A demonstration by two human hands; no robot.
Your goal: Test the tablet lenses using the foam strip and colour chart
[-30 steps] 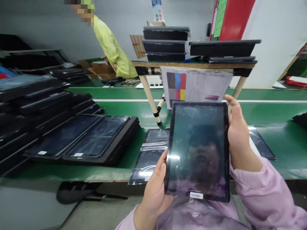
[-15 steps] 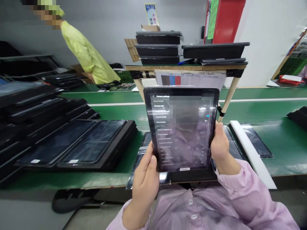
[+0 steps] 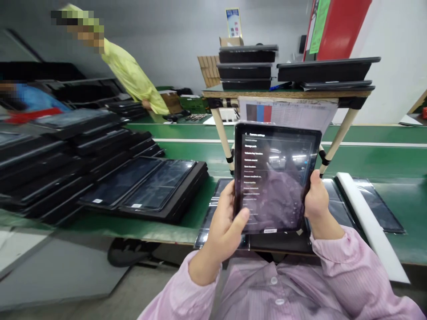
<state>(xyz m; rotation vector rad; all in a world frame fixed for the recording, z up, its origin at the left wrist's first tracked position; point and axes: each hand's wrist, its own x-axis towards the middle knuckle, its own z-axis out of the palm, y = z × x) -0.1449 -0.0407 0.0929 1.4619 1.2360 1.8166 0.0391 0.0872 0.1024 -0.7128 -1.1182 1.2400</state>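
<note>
A black tablet (image 3: 276, 182) is held up between my two hands above the bench edge, its lit screen showing a "Camera settings" list. My left hand (image 3: 225, 226) grips its lower left side, with the thumb over the screen's edge. On the opposite side, my right hand (image 3: 316, 198) is closed around the right edge, the fingers hidden behind. Beneath the held one, another tablet (image 3: 213, 213) lies partly covered at the left. One more tablet (image 3: 336, 200) lies to the right, beside a long white foam strip (image 3: 370, 226).
Stacked tablets in black trays (image 3: 110, 133) fill the left of the green bench (image 3: 180, 155). Ahead stands a raised wooden shelf (image 3: 290, 92) on pipe legs, bearing more black trays (image 3: 247, 66). A person in yellow (image 3: 133, 75) stands across the bench at the left.
The view has turned left, so the surroundings sit farther right. My left thumb has moved inward onto the tablet's screen edge. Both hands still hold the tablet, which shows the same list.
</note>
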